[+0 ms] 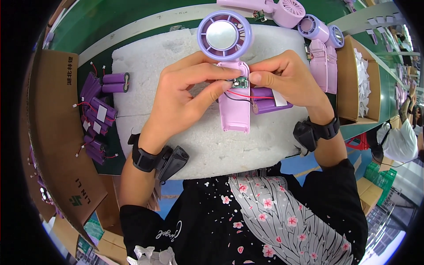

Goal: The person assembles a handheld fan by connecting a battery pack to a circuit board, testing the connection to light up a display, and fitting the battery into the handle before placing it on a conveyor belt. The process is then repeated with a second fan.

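Note:
A handheld fan with a purple round head (222, 35) and an opened pink handle shell (234, 115) lies on a white foam pad (207, 152). Inside the handle sits a small green circuit board (240, 82). My left hand (179, 90) has its thumb and forefinger on the board's left side and the handle. With thumb and forefinger pressed together, my right hand (287, 79) is at the board's right edge; what lies between those fingertips is hidden. Red and black wires lead from the board to a purple battery pack (270, 105) with a white sticker, beside the handle under my right hand.
Several purple battery packs (99, 112) lie left of the pad, near a tall cardboard box (57, 132). More fan parts (324, 64) are at the right and a pink fan (289, 12) at the back. A cardboard box (373, 84) holds white pieces. Another person (399, 137) is far right.

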A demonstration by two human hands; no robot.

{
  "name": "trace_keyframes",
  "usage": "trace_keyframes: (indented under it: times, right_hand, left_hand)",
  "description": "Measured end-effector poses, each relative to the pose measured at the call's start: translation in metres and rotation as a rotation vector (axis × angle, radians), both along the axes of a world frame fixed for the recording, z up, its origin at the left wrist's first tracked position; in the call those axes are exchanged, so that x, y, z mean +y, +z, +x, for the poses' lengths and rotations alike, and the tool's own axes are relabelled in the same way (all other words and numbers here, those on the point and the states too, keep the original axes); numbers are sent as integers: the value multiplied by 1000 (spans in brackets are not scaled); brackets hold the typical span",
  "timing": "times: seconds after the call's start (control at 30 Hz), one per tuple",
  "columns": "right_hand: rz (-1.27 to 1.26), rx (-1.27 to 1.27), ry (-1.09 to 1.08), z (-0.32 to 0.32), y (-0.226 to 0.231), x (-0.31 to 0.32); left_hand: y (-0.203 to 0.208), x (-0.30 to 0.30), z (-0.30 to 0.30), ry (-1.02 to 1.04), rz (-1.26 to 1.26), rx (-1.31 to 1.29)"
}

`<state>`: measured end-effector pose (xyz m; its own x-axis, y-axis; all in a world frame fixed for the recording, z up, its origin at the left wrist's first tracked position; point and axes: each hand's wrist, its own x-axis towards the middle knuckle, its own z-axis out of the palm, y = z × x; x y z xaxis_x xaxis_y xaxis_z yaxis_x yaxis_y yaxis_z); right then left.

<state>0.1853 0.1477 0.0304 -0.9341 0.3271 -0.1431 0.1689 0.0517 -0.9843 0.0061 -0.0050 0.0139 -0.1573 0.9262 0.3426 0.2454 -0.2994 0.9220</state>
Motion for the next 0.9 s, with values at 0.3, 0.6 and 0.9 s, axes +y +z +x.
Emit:
trace_keyframes:
  times: [0.3, 0.6, 0.9]
  right_hand:
    - [-28, -29, 11, 1, -3, 0]
    - [5, -1, -6, 1, 9, -2]
    - [81, 44, -3, 0, 7, -3]
  left_hand:
    - [2, -2, 3, -13, -53, -89]
    - [1, -2, -5, -88, 24, -44]
    - [4, -4, -5, -90, -13, -25]
